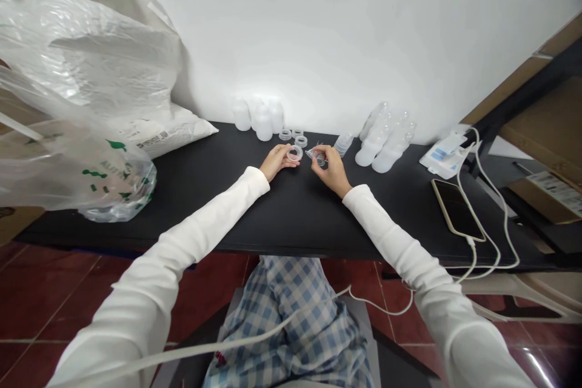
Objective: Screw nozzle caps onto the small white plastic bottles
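Note:
My left hand point(276, 162) is closed on a translucent plastic ring point(294, 153), held with its opening facing me. Just right of it, my right hand point(331, 168) pinches a small clear piece point(310, 153), its pointed end toward the ring; the fingers partly cover it, so its exact kind is unclear. More loose rings point(285, 134) lie on the black table behind my left hand. Under my right fingers sit other clear pieces point(321, 160), partly hidden. Close behind that hand, a stack of translucent cups or caps point(343, 143) leans over.
Several white bottles point(264, 123) stand by the wall; more bottles with clear domed tops point(384, 155) stand to the right. Plastic bags point(118, 176) crowd the table's left side. At right lie a phone point(458, 209), a white power strip point(444, 154) and cables. A cable crosses my lap.

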Tool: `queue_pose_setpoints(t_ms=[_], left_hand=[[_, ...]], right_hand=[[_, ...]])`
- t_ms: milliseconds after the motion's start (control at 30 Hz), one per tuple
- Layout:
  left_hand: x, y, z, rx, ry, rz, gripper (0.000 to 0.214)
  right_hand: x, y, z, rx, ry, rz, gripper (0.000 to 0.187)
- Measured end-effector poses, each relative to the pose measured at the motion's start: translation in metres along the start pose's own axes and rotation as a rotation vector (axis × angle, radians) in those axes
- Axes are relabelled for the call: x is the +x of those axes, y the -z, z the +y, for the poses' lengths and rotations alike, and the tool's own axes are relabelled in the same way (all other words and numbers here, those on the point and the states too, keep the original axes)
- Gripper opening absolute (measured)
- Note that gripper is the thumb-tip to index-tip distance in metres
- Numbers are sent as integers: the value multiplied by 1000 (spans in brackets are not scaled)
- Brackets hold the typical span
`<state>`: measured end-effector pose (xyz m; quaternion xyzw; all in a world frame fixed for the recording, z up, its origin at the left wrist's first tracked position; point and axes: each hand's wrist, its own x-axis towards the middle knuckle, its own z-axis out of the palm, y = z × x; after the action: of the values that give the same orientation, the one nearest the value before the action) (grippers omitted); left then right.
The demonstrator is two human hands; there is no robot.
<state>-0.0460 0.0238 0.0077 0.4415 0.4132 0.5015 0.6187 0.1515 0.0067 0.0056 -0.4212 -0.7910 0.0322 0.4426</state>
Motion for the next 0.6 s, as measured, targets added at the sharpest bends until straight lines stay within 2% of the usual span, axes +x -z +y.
queue_pose_setpoints(t_ms=[300,600], left_hand=[[-2,-4,0,-37,37,-53,25],[-6,-7,-6,-51,14,-184,29]], right_hand=[[-4,0,-14,325,-117,-21,30],[-2,-7,-5,284,-51,-5,21]])
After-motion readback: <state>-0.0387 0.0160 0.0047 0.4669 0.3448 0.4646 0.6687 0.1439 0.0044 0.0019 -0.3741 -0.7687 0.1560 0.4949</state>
